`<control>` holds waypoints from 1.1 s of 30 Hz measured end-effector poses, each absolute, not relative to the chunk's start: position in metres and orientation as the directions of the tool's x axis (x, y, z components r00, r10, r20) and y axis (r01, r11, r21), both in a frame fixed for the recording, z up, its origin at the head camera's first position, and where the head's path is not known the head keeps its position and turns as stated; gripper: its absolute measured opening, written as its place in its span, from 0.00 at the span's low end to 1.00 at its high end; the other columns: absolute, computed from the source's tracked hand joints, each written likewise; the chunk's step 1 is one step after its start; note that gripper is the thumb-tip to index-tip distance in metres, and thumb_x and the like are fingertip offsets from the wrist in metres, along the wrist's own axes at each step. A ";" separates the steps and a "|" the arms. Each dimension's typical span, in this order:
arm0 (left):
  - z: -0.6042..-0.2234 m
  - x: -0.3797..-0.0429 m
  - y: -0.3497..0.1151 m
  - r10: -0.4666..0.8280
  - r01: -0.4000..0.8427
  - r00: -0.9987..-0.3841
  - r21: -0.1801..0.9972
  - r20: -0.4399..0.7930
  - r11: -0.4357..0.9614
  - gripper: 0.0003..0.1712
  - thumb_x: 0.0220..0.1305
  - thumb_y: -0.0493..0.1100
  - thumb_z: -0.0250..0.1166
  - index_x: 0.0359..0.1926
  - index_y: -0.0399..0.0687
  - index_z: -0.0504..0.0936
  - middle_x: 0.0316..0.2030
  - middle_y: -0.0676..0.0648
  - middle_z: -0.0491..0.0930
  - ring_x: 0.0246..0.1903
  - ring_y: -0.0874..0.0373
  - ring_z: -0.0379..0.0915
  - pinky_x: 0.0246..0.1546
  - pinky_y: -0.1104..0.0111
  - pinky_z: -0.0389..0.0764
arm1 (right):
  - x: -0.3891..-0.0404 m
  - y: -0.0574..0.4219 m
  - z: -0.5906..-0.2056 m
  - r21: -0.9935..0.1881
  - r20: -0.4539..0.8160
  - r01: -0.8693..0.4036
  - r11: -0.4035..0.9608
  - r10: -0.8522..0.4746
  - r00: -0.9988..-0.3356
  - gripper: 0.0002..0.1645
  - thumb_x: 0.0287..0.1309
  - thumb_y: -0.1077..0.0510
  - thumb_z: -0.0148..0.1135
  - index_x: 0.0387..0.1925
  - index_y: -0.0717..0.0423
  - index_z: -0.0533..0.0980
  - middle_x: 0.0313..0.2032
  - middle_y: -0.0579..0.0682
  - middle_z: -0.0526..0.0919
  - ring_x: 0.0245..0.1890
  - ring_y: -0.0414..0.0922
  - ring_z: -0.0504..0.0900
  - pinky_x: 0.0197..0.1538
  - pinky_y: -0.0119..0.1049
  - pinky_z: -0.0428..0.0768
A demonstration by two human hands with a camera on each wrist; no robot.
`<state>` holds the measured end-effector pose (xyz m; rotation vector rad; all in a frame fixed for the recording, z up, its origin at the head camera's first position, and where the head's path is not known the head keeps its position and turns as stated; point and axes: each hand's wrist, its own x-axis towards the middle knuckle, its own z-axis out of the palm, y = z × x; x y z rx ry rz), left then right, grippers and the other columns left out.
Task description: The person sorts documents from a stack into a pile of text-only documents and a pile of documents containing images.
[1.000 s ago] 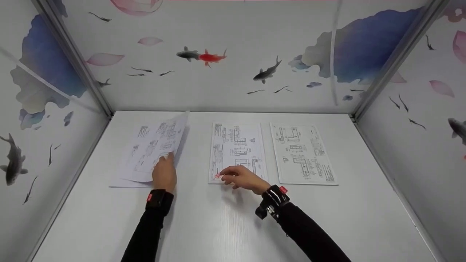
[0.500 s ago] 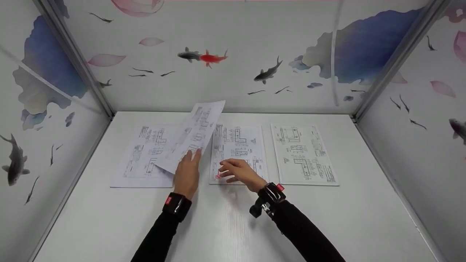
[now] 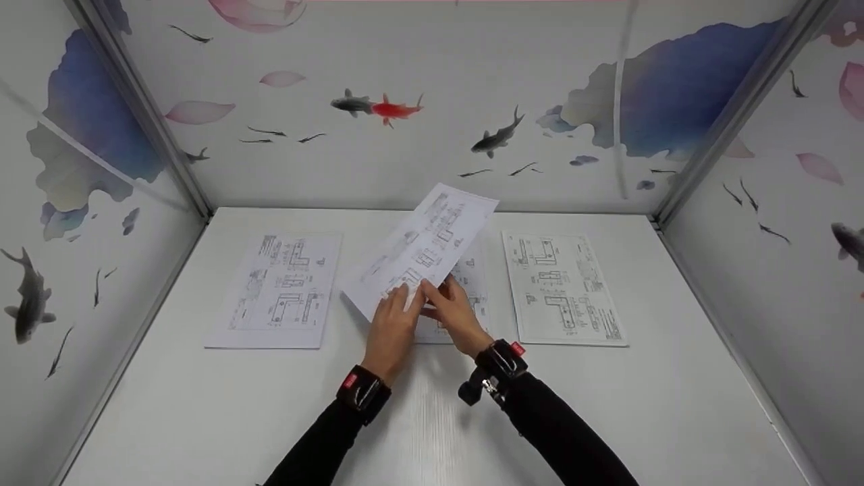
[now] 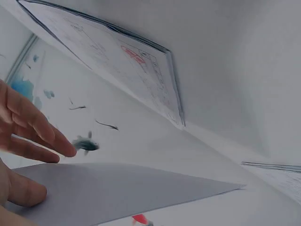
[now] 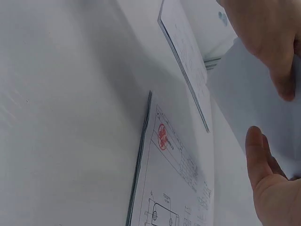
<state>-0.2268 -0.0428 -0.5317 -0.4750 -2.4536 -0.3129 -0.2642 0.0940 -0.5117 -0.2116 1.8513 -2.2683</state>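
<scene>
My left hand (image 3: 391, 334) pinches the lower end of a raised sheet with a printed technical drawing (image 3: 439, 233), its thumb (image 4: 26, 188) on the underside. The sheet slants up over the middle stack of drawings (image 3: 472, 290), covering most of it. My right hand (image 3: 462, 322) is at the sheet's lower right edge, its fingertips overlapping the sheet close to the left fingertips. Its fingers are relaxed and slightly bent in the right wrist view. A red mark (image 5: 162, 136) shows on the middle stack's top page. The left fingers above the paper are hidden from below.
Another stack of drawings (image 3: 280, 297) lies to the left, and a third stack (image 3: 563, 290) to the right. The white table (image 3: 432, 418) is closed in by a back wall (image 3: 405, 162) and two side walls painted with fish and petals.
My left hand has carried the sheet from the left stack rightward over the middle one, uncovering the left stack. My right hand has shifted slightly toward it, fingertips now at the sheet's edge.
</scene>
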 end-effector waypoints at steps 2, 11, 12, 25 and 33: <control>-0.532 -0.227 -0.038 0.282 0.414 -0.731 0.076 0.621 0.907 0.30 0.59 0.26 0.62 0.63 0.48 0.76 0.56 0.35 0.76 0.56 0.39 0.76 0.54 0.48 0.78 | -0.264 0.093 -0.510 -0.973 -0.004 0.053 -0.226 -0.211 -0.977 0.32 0.70 0.50 0.55 0.69 0.57 0.61 0.61 0.61 0.74 0.54 0.49 0.80 0.53 0.41 0.82; -0.537 -0.226 -0.020 0.349 0.449 -0.680 -0.010 0.644 0.893 0.29 0.60 0.32 0.64 0.63 0.49 0.76 0.62 0.37 0.74 0.64 0.43 0.69 0.58 0.43 0.74 | -0.260 0.095 -0.505 -0.954 -0.016 0.036 -0.298 -0.067 -0.998 0.25 0.73 0.54 0.50 0.66 0.59 0.67 0.59 0.60 0.78 0.52 0.47 0.82 0.46 0.34 0.83; -0.538 -0.226 -0.019 0.354 0.460 -0.679 -0.003 0.643 0.888 0.29 0.61 0.31 0.63 0.64 0.48 0.76 0.63 0.38 0.73 0.65 0.43 0.68 0.59 0.43 0.72 | -0.260 0.096 -0.506 -0.954 -0.025 0.040 -0.298 -0.053 -0.998 0.24 0.73 0.54 0.49 0.66 0.58 0.68 0.59 0.60 0.78 0.52 0.47 0.82 0.46 0.34 0.83; -0.539 -0.228 -0.021 0.357 0.497 -0.837 0.302 0.416 0.814 0.39 0.72 0.64 0.46 0.76 0.51 0.56 0.76 0.39 0.51 0.76 0.42 0.42 0.71 0.42 0.49 | -0.265 0.123 -0.511 -0.956 0.003 0.018 -0.293 -0.070 -0.998 0.23 0.76 0.54 0.41 0.66 0.57 0.68 0.58 0.60 0.79 0.52 0.50 0.84 0.48 0.41 0.84; -0.540 -0.251 -0.049 0.075 0.292 -0.913 0.515 0.400 0.806 0.37 0.70 0.54 0.57 0.71 0.39 0.60 0.72 0.32 0.55 0.73 0.37 0.47 0.69 0.42 0.55 | -0.268 0.147 -0.511 -0.964 0.042 -0.009 -0.265 -0.121 -0.992 0.23 0.75 0.51 0.44 0.62 0.58 0.71 0.53 0.60 0.83 0.46 0.52 0.87 0.42 0.40 0.85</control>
